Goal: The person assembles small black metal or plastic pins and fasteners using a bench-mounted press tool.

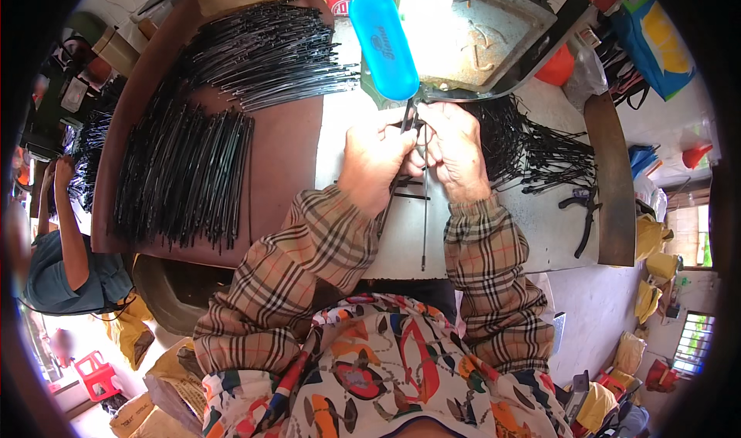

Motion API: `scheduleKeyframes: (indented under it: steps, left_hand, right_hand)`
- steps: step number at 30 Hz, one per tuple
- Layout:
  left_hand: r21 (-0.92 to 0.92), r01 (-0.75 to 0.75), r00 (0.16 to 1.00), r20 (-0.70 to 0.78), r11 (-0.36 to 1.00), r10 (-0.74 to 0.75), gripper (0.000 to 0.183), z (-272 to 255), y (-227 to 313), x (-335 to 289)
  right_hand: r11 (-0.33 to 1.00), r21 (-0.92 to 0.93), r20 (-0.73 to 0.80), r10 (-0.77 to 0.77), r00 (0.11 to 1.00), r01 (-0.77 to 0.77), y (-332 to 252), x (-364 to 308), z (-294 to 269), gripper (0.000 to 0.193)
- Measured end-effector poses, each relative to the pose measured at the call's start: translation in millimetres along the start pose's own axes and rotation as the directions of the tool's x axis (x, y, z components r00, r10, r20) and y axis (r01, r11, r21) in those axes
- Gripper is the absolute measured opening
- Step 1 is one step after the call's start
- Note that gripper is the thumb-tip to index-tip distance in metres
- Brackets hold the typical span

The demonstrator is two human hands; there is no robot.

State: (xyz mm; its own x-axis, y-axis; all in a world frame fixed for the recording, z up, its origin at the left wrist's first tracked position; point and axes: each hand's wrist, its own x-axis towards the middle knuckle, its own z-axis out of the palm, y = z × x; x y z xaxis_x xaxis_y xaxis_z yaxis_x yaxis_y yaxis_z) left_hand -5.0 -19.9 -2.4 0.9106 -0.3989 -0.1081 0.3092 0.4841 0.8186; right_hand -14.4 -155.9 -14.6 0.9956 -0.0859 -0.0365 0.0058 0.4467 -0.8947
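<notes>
My left hand [372, 158] is closed, thumb and fingers pinched round a thin black rod [406, 118] that slants down past its palm. Close beside it, my right hand [457, 146] is also closed, gripping another thin dark rod [424, 222] that hangs down toward the table's near edge. Both sets of fingertips meet just below the tip of a blue bottle-shaped piece [384, 48] on the machine. Exactly where the rods' upper ends sit is hidden by the fingers. Short black pieces [411, 196] lie on the table under my hands.
Black rods are laid in a dense bundle [185, 179] and a second stack [266, 56] on the brown left board [285, 152]. At right lie tangled black rods [548, 156] and black-handled pliers [584, 216]. A rusty metal machine [478, 40] stands ahead. Another person's arm [71, 229] shows far left.
</notes>
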Motion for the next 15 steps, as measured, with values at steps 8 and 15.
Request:
scheduleKeyframes:
  steps: [8,15]
  left_hand:
    - [0.096,0.203,0.978,-0.074,0.974,-0.197,0.024,-8.8,7.9,-37.5]
    - [0.211,0.276,0.960,-0.112,0.938,-0.257,0.026,-12.3,20.2,-72.2]
  right_hand:
    - [0.994,-0.109,-0.103,-0.038,0.994,0.027,-1.5,-2.2,6.5,0.023]
    - [0.995,-0.098,-0.117,-0.028,0.993,0.017,-0.2,-0.1,9.5,0.024]
